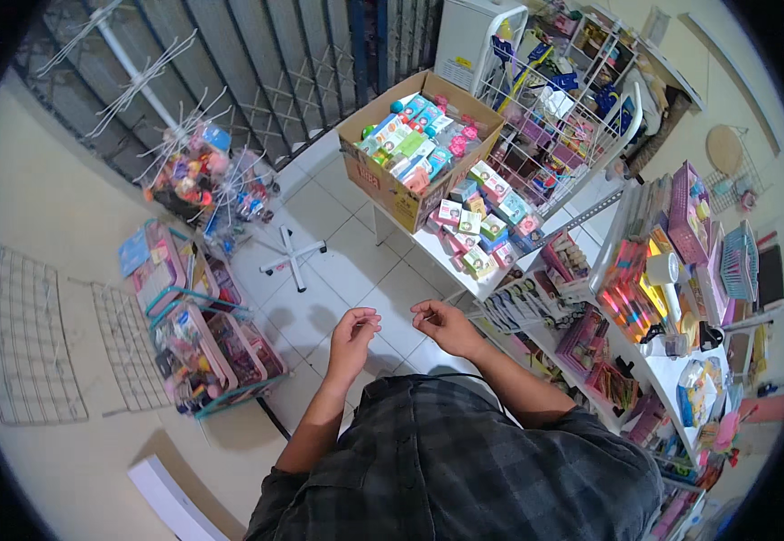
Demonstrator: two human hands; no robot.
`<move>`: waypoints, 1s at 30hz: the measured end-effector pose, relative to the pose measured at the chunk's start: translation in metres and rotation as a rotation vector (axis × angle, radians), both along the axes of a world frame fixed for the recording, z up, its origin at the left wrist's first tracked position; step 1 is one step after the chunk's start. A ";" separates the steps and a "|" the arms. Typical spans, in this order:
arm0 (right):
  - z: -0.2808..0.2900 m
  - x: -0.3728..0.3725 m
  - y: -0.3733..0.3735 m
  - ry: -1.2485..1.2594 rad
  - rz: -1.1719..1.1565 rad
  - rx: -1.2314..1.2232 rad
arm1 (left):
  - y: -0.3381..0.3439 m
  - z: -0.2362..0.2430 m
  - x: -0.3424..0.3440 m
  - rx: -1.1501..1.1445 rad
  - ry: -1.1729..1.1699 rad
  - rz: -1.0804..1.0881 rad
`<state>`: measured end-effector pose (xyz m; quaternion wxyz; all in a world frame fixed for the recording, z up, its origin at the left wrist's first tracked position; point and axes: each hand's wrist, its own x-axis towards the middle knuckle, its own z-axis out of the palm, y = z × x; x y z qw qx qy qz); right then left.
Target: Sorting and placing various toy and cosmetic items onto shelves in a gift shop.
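Observation:
My left hand point(353, 335) and my right hand point(447, 328) are held up in front of my body, a short gap apart, with the fingers turned toward each other. The fingers of both are curled, thumb close to the fingertips. Whatever they pinch, if anything, is too small to make out. Beyond them, to the right, small printed boxes point(471, 222) lie piled on a white table point(464, 275). Next to the pile stands an open cardboard carton point(381, 183) full of small boxes and colourful bottles. Neither hand touches the carton or the pile.
A white star-shaped stand base point(292, 259) rests on the tiled floor. At the left is a rack of baskets point(196, 307) with small goods; wire grids point(31, 334) lean nearby. Crowded shelves point(631, 298) line the right. A folding metal gate point(266, 72) closes the far side.

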<state>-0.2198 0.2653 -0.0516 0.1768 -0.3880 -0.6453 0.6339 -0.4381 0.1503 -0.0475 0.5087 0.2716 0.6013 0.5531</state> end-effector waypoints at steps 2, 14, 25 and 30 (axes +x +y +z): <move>0.009 -0.024 0.018 -0.028 -0.057 0.019 | 0.027 0.001 -0.027 0.000 -0.020 -0.031; 0.011 -0.098 0.168 0.226 -0.368 0.046 | 0.199 0.001 -0.117 0.066 0.047 -0.153; 0.005 -0.151 0.373 -0.170 -0.487 0.325 | 0.341 0.038 -0.146 0.087 -0.028 -0.148; -0.035 -0.181 0.454 -0.338 -0.610 0.443 | 0.399 0.037 -0.158 0.049 -0.054 -0.241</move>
